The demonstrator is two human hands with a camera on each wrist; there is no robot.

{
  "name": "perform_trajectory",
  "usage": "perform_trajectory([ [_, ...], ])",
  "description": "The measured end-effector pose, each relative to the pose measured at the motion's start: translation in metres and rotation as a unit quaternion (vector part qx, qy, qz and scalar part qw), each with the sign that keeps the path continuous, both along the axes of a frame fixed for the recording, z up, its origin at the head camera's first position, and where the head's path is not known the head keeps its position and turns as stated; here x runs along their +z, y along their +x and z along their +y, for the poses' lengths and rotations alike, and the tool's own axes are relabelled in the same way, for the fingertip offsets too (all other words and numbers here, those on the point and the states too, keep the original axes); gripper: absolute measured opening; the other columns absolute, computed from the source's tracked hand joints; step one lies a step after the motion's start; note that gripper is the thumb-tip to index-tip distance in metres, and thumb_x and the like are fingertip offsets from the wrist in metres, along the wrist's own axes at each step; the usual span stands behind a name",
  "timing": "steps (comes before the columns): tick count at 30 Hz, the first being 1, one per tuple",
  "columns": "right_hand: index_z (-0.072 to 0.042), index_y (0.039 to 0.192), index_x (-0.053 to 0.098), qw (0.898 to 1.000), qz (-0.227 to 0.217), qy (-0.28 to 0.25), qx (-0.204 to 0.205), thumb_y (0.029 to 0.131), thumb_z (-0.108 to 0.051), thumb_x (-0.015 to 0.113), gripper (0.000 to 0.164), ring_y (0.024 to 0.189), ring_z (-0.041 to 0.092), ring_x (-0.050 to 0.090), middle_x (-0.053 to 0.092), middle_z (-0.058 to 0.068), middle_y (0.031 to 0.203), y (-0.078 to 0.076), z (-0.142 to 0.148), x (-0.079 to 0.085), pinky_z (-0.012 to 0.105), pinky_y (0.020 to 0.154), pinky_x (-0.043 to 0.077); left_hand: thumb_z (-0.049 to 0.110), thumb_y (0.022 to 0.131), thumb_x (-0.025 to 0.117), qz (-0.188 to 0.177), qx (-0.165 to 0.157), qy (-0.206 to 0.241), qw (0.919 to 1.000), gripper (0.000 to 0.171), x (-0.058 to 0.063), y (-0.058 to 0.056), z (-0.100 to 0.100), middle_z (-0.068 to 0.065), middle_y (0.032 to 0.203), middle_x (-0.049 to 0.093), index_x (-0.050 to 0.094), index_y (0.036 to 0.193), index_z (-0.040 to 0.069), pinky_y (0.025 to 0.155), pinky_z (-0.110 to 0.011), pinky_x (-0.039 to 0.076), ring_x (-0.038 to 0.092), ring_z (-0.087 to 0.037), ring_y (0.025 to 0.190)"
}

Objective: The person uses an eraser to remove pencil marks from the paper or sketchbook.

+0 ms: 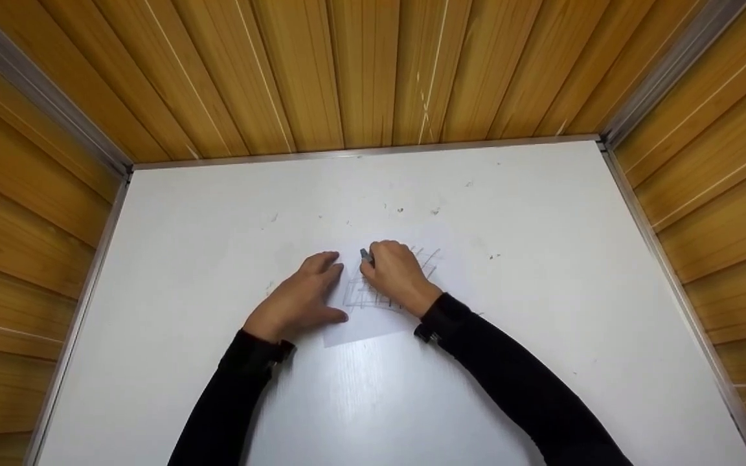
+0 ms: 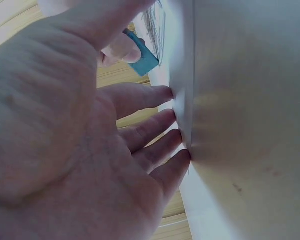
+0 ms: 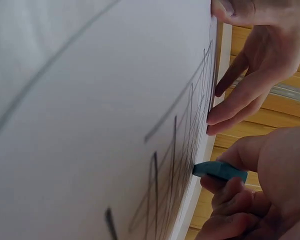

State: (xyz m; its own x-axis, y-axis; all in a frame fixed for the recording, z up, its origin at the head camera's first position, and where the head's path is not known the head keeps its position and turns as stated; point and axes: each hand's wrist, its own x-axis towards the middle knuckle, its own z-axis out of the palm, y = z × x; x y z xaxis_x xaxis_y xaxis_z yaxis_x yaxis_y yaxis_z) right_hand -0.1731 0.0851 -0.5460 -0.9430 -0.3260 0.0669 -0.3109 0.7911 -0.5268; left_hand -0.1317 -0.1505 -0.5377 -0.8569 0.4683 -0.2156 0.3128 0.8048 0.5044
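A sheet of white paper (image 1: 360, 330) lies on the white table, marked with a grid of dark grey pencil-like lines (image 3: 175, 145). My right hand (image 1: 399, 272) pinches a small teal block that looks like an eraser (image 3: 220, 170) between thumb and fingers. One end of the eraser meets the lined part of the sheet in the right wrist view. At the paper's left side, my left hand (image 1: 302, 294) rests with fingers spread and fairly straight, fingertips touching the surface. The left wrist view shows its palm side with nothing held.
Small dark crumbs (image 1: 400, 210) are scattered over the white table (image 1: 185, 259), mostly beyond the paper. Wood-patterned panels (image 1: 360, 77) with metal edge strips enclose the table at the back and both sides. Black sleeves cover both forearms.
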Motion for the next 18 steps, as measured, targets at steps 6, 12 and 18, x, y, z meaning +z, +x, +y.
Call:
perform_trajectory([
  [6, -0.007, 0.077, 0.065, 0.999, -0.012, 0.006, -0.045, 0.101, -0.015, 0.067, 0.026, 0.069, 0.02, 0.056, 0.065, 0.008, 0.076, -0.01, 0.028, 0.002, 0.035, 0.064, 0.051, 0.043, 0.085, 0.095, -0.007, 0.004, -0.011, 0.9999, 0.102, -0.002, -0.001, 0.001, -0.007, 0.182, 0.03, 0.047, 0.169, 0.009, 0.132, -0.046, 0.042, 0.032, -0.028, 0.169],
  [12, -0.007, 0.078, 0.065, 0.999, -0.008, 0.011, -0.047, 0.101, -0.014, 0.067, 0.025, 0.071, 0.021, 0.058, 0.066, 0.009, 0.078, -0.007, 0.018, 0.002, 0.036, 0.066, 0.052, 0.043, 0.085, 0.095, -0.005, 0.004, -0.012, 0.9999, 0.103, -0.001, -0.001, 0.0, -0.006, 0.182, 0.031, 0.047, 0.169, 0.009, 0.13, -0.044, 0.043, 0.033, -0.027, 0.169],
  [18, -0.004, 0.086, 0.07, 1.0, -0.007, 0.004, 0.015, 0.103, -0.018, 0.065, 0.023, 0.078, 0.03, 0.067, 0.07, 0.014, 0.085, -0.003, -0.005, 0.001, 0.046, 0.074, 0.059, 0.043, 0.086, 0.095, -0.003, 0.003, -0.009, 1.0, 0.103, -0.001, -0.001, -0.002, -0.007, 0.182, 0.031, 0.046, 0.169, 0.008, 0.13, -0.045, 0.044, 0.033, -0.027, 0.168],
])
